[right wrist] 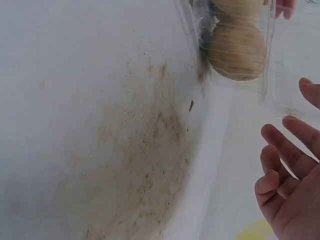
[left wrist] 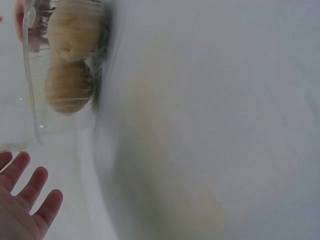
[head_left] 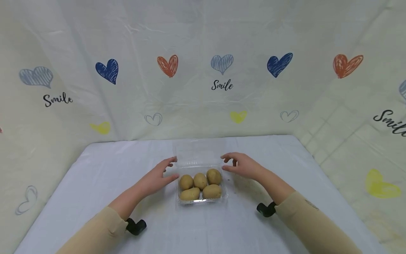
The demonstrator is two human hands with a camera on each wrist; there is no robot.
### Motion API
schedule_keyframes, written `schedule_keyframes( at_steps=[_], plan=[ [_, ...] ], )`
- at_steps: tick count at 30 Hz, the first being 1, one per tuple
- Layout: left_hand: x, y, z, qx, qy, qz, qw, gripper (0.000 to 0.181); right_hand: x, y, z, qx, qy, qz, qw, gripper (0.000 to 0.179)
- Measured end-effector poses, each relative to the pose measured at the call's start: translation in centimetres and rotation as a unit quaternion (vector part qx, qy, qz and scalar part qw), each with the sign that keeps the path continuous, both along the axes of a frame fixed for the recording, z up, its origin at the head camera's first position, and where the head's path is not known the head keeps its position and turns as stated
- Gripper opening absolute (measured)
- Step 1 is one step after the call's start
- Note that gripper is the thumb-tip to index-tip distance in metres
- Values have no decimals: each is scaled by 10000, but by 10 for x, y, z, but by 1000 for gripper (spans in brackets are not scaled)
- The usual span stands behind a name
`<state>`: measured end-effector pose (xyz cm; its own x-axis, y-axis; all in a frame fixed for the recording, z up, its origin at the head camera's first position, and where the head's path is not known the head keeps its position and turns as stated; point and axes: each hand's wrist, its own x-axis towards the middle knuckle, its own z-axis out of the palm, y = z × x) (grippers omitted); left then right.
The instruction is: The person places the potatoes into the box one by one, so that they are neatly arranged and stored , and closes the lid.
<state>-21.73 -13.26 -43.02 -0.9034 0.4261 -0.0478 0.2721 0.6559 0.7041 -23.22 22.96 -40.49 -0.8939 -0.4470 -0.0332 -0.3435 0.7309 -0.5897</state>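
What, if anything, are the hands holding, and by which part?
Nothing: left hand and right hand hover open beside the clear box's raised lid.

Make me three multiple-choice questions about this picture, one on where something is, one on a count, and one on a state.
1. Where is the clear box? A between the hands; B left of both hands; C at the table's near edge.
2. How many potatoes are in it? A three; B five; C seven.
3. How is the lid? A shut; B open; C missing.

Key: 1 A, the left hand and right hand flank it. 2 B, three lie behind, two in front. 3 B, it is folded back behind the box.
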Motion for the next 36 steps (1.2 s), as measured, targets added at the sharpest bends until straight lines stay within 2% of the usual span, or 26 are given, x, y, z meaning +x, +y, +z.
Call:
schedule_keyframes(
  at_steps=[5,10,15,19,24,27,29,32,36],
  plan=[
    [17,-5,0,-125,119,34,9998,72,10,5,1,137,-66,26,9999,48],
    [29,-10,-4,-473,574,-227,9970,71,21,10,0,184,-160,129,9996,47],
    [36,-13,-7,-873,1177,-471,9881,68,30,16,-3,154,-120,297,9994,45],
    [41,-15,-5,-1197,1502,-616,9794,65,35,19,-5,78,-233,399,9989,46],
    [46,-16,-3,-1380,1821,-809,9702,59,40,24,-10,63,-302,512,9982,43],
    [48,-16,-2,-1472,1810,-852,9687,56,41,25,-12,10,-366,547,9978,40],
    [49,-16,-2,-1493,1710,-835,9703,55,42,25,-13,-40,-400,553,9977,40],
    [51,-15,-2,-1452,1465,-757,9756,53,42,24,-15,-58,-495,505,9975,41],
    [53,-13,-2,-1355,971,-568,9844,52,44,21,-16,-39,-636,438,9970,47]
  ],
)
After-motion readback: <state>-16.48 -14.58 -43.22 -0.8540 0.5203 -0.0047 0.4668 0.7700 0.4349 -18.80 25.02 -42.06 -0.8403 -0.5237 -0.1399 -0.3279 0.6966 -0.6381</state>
